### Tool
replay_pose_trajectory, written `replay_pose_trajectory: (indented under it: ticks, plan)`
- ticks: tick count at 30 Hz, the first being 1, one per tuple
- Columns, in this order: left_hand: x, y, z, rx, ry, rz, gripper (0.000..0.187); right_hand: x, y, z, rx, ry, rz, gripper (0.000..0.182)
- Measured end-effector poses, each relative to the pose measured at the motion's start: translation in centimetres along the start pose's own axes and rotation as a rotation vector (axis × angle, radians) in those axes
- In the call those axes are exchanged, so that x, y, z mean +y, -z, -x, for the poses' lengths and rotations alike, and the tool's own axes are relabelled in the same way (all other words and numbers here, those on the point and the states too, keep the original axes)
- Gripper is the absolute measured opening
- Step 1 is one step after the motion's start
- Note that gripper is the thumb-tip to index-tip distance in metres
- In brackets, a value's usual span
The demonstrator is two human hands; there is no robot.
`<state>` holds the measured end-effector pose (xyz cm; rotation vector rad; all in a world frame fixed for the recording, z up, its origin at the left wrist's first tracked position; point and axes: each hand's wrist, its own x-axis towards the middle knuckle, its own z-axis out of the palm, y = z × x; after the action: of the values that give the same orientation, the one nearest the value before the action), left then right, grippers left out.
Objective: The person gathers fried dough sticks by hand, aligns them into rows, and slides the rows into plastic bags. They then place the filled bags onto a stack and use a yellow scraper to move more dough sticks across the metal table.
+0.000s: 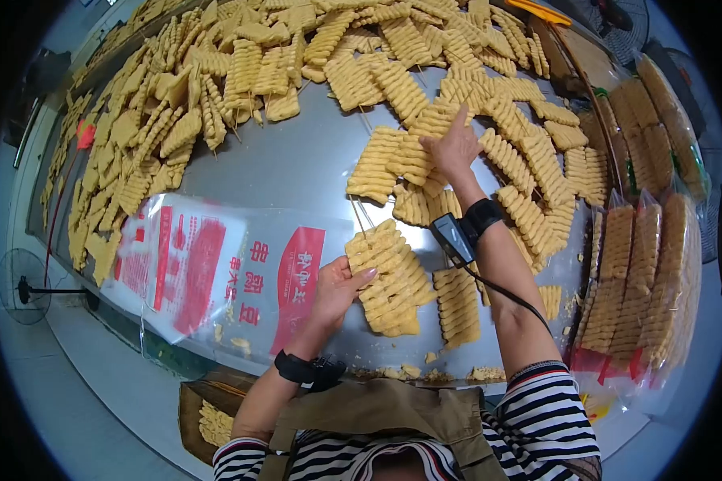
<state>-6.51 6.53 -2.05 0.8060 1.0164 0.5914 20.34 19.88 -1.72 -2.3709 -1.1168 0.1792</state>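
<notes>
The metal table (273, 172) filled most of the view. A pile of ridged snacks (273, 70) covered its far side, running from nine o'clock through twelve to about two, with loose pieces lying inward toward the middle. Clear packed bags (622, 280), filled with similar ridged pieces, stood along the edge from two to four o'clock. Flat printed bags (208, 264), clear with red lettering, lay overlapping between eight and nine o'clock. A brown box (188, 421) containing pale pieces sat below the table at seven to eight o'clock. The right hand (457, 151) was found between one and two o'clock, at a ridged snack (417, 152) among others; its thumb and forefinger were apart, and whether they gripped the piece could not be told. The left hand (337, 293) was just off centre toward seven o'clock, its fingers clamped, thumb on top, on the near-left edge of the overlapping held snacks (393, 280), which lay just off centre toward five o'clock. Thin sticks (361, 216) projected from their upper end, toward twelve. Crumbs (405, 372) were noted along the near table edge, around six o'clock.
</notes>
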Motion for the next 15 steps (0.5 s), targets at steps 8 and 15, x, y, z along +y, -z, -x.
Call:
replay_pose_trajectory:
  ticks: [8, 15]
  plan:
    - [-0.7, 0.0, 0.2, 0.049, -0.071, 0.018, 0.023, 4.6, 5.3, -0.3, -0.156, -0.267, -1.135, 0.042]
    - [0.6, -0.6, 0.2, -0.058, 0.112, 0.391, 0.026, 10.9, 9.8, 8.8, -0.589, -0.269, -0.957, 0.038]
